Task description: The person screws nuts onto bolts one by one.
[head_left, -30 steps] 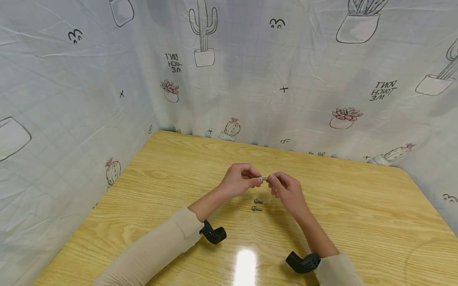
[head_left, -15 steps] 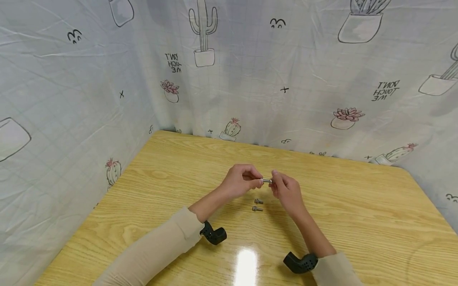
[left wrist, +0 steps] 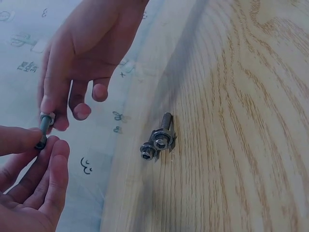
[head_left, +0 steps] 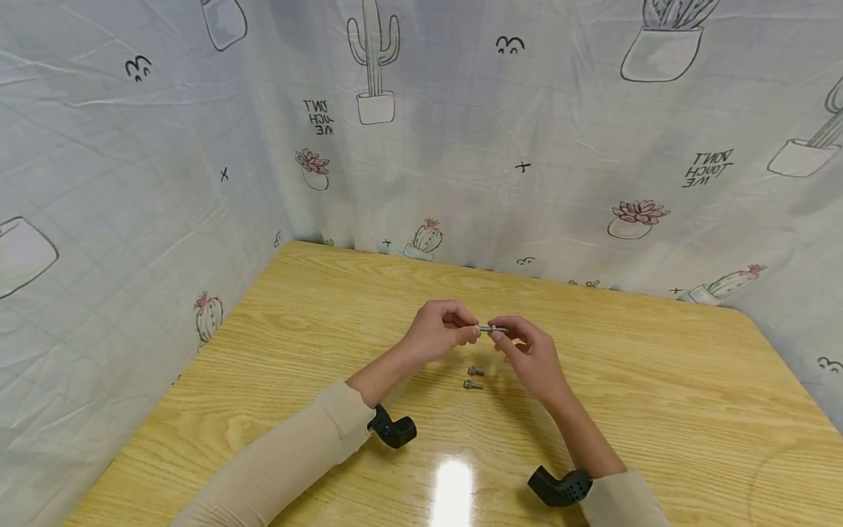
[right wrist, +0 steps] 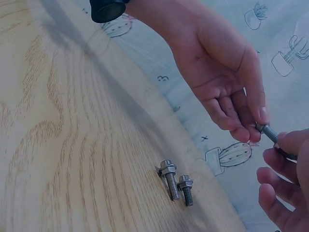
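Raised over the table, a silver socket-head bolt (head_left: 484,329) lies roughly level between the two hands. My left hand (head_left: 440,331) pinches its head between thumb and fingertips. On the shank sits a nut (left wrist: 49,117), which my right hand (head_left: 532,353) pinches between thumb and forefinger. The bolt's threaded end pokes out past the nut, between the right fingers. Beneath the hands, two more bolts lie on the table, a longer one (right wrist: 170,180) and a shorter one (right wrist: 186,190), each with a nut run up near its head.
The wooden table (head_left: 316,307) reaches to a cactus-print curtain (head_left: 461,132) at the back and left. Black wrist mounts (head_left: 394,430) are strapped on both forearms. A bright reflection shows on the tabletop near the front.
The right thumb has swung from above the nut down to its near side, so the bolt's end now shows beyond the nut. The left hand keeps its grip; the bolts below stay put.
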A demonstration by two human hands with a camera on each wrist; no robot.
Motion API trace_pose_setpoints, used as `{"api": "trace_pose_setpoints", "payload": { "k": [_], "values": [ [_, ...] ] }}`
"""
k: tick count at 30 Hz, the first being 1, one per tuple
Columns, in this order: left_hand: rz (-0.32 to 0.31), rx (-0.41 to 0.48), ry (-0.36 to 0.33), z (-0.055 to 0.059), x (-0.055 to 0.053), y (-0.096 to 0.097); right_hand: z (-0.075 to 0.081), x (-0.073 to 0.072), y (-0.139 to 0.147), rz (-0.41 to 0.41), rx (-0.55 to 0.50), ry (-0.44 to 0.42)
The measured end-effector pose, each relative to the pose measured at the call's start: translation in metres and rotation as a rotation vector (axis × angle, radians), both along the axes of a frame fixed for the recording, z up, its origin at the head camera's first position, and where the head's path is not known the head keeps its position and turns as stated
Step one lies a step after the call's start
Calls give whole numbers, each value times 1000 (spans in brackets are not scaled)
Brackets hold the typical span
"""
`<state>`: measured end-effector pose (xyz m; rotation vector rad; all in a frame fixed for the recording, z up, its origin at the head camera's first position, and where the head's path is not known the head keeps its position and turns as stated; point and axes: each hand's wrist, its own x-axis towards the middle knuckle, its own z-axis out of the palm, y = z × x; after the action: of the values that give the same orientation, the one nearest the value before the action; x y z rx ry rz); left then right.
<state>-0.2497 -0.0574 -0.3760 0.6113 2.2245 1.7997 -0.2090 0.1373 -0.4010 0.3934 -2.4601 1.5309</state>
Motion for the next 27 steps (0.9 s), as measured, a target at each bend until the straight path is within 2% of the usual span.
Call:
{"api": "trace_pose_setpoints", "payload": {
  "k": [5, 13, 17, 22, 27],
  "values": [
    [-15, 14, 9, 1, 2, 0, 1, -1, -1, -31, -20, -67],
    [-59, 7, 53, 0, 5, 2, -1, -4, -5, -41, -71, -130],
    [-60, -2, 70, -2, 6, 2, 0, -4, -6, -70, -59, -140],
    [-35, 2, 57, -4, 4, 2, 0, -1, -4, -70, -88, -118],
    [-8, 27, 7, -5, 2, 1, -1, 3, 1, 27, -89, -17]
  ]
}}
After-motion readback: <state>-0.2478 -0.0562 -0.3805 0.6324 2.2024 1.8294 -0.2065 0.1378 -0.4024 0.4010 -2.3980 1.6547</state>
